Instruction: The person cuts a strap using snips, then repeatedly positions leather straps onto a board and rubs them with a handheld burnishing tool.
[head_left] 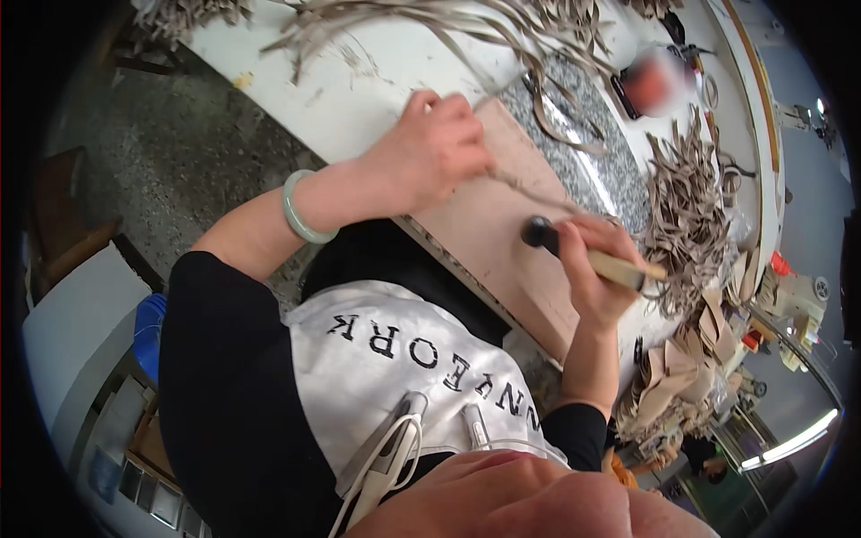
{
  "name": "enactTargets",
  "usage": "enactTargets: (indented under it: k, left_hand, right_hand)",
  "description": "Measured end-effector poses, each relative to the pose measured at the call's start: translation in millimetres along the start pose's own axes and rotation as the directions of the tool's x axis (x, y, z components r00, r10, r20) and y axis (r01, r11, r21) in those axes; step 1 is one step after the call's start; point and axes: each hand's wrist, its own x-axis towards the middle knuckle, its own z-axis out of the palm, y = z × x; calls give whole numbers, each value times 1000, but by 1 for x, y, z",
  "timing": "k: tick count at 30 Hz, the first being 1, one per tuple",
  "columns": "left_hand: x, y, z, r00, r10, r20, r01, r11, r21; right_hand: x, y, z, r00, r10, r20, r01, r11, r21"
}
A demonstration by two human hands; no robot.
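Observation:
A narrow taupe strip (535, 191) stretches over a pinkish-beige board (484, 235) between my two hands. My left hand (437, 148) is closed at the strip's left end, its fingers curled and slightly blurred. The wrist wears a pale green bangle. In my right hand (599, 260), closed too, is a hammer with a light wooden handle (621, 270) and a dark rounded head (538, 232), which hangs over the board. The strip's other end runs to the fingers of this hand; whether they grip it is hidden.
Beyond the board lies a speckled granite slab (619, 175) with loose strips across it. Tangled taupe strips (686, 211) heap up on the right, others (386, 18) at the far side. Flat beige pieces (668, 381) are piled nearer right. A sewing machine (794, 309) stands farther right.

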Motion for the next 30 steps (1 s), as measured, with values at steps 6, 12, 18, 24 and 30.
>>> enactTargets:
  k: [6,12,18,24,30]
  left_hand:
    - [2,-82,-84,913,-348,-214,409,787,463]
    - [-2,-116,-86,930,-206,-305,360,684,634]
    - [83,-34,-41,996,-70,-56,74,994,80]
    - [222,31,107,938,316,142,-285,937,-202]
    - [291,82,227,912,380,153,-342,912,-229]
  right_hand:
    - [-43,8,-28,966,173,-190,-144,977,156]
    - [-96,18,-47,856,353,-379,-272,929,251]
    - [-105,21,-35,797,367,-479,-267,926,266]
    - [-117,31,-29,767,279,-578,-201,960,197]
    - [-115,31,-27,765,169,-622,-181,982,45]
